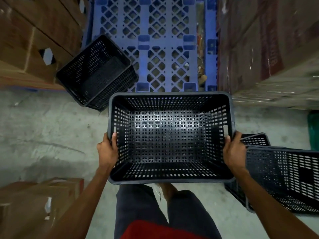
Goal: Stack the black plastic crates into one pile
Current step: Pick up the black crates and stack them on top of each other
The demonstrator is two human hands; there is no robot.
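I hold an empty black perforated crate [170, 135] level in front of me, open side up, above the floor. My left hand [107, 150] grips its left rim and my right hand [234, 150] grips its right rim, thumbs inside. A second black crate [96, 73] sits tilted on the floor at the upper left, against the pallet's corner. At the right, another black crate [286, 180] lies on its side, with the rim of a further crate [255, 139] showing just behind it.
A blue plastic pallet [155, 42] lies ahead on the concrete floor [51, 135]. Stacked cardboard boxes [34, 40] rise at the left, wrapped boxes [269, 49] at the right. One more cardboard box [39, 204] stands at the lower left. A green object [313, 128] sits at the right edge.
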